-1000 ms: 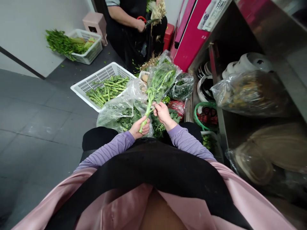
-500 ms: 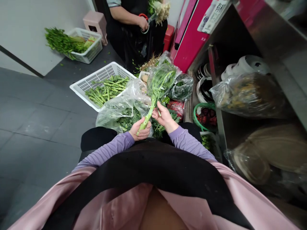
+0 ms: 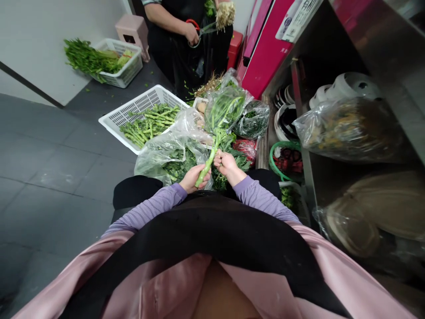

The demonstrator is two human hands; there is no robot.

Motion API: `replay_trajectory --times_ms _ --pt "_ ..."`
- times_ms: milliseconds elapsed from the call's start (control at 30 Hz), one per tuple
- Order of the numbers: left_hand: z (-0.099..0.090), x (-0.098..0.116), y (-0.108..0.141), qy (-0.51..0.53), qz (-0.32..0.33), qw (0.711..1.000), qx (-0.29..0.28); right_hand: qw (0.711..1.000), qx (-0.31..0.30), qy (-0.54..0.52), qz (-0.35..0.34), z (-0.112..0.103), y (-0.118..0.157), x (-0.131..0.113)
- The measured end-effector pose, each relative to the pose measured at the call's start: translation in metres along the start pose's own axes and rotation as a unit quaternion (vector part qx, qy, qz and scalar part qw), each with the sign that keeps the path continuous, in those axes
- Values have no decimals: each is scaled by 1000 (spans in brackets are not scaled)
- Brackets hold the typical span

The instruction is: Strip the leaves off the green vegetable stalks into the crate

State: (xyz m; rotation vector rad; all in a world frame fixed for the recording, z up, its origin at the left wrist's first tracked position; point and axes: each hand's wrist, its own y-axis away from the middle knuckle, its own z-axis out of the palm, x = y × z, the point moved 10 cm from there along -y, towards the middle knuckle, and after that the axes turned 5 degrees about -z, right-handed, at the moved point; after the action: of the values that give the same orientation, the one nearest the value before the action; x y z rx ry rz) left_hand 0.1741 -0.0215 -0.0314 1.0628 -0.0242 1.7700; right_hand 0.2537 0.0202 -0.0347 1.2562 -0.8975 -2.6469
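A thick green broccolini stalk [image 3: 208, 165] slants upward and away, its budded top toward the plastic bags. My left hand [image 3: 195, 177] is wrapped round its lower end. My right hand [image 3: 227, 165] is closed in a pinch right beside the middle of the stalk; what its fingertips hold is hidden. Below and left of the stalk, an open clear plastic bag [image 3: 153, 153] holds leafy greens [image 3: 181, 167]. More loose leaves [image 3: 236, 157] lie under and beyond my right hand.
Trimmed stalks [image 3: 151, 124] fill part of a white basket [image 3: 116, 116]. Bagged greens [image 3: 252, 122] and a green basket [image 3: 272, 165] stand right, by a metal shelf [image 3: 307, 177]. Opposite, a co-worker's hand [image 3: 191, 33] holds scissors [image 3: 203, 30] at a rooty bunch [image 3: 226, 15].
My right hand's fingers have closed in beside the stalk, where they were looser before. The stalk's top shows more plainly, and the co-worker's scissors have shifted slightly left.
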Motion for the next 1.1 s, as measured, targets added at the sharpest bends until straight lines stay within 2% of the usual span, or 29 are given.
replay_trajectory --times_ms 67,100,167,233,300,400,467,500,567,667,700,733,767,800,867,900,1000,1067,1100 --pt "9 -4 2 53 -52 996 -57 997 -22 67 30 -1 2 18" --pt "13 0 3 74 -54 993 -81 991 -49 109 57 1 4 32" --pt "15 18 8 102 -13 989 -108 972 -104 191 87 4 10 57" --pt "12 36 12 111 34 987 -111 948 -88 301 55 -9 4 59" --pt "8 45 15 101 54 988 -102 910 -15 414 2 -33 -11 35" --pt "-1 46 14 47 68 995 -57 851 66 521 -15 -61 -31 -11" --pt "-14 49 12 -19 107 994 18 821 93 561 -61 -60 -36 -44" --pt "-22 51 13 -61 129 988 66 812 93 567 -100 -51 -33 -57" --pt "-36 56 17 -158 173 957 173 832 37 523 -183 -20 -21 -69" --pt "-49 67 31 -273 230 878 319 891 -77 367 -257 28 4 -70" --pt "-50 69 36 -284 245 861 345 904 -91 318 -270 36 10 -71" --pt "-50 68 36 -277 248 860 349 918 -94 272 -272 41 14 -72" --pt "-48 63 33 -255 237 878 328 935 -91 225 -259 41 14 -71" --pt "-44 56 27 -222 213 908 285 953 -88 176 -229 39 12 -68" --pt "-29 38 15 -138 145 965 168 981 -92 87 -146 36 7 -56" --pt "-20 30 11 -96 109 983 108 988 -96 54 -110 35 6 -49" --pt "9 14 12 -12 21 999 -37 991 -118 7 -55 35 7 -32" --pt "16 16 13 6 21 998 -61 989 -137 17 -52 36 10 -22" --pt "12 21 13 0 44 998 -40 987 -142 34 -63 36 11 -20"
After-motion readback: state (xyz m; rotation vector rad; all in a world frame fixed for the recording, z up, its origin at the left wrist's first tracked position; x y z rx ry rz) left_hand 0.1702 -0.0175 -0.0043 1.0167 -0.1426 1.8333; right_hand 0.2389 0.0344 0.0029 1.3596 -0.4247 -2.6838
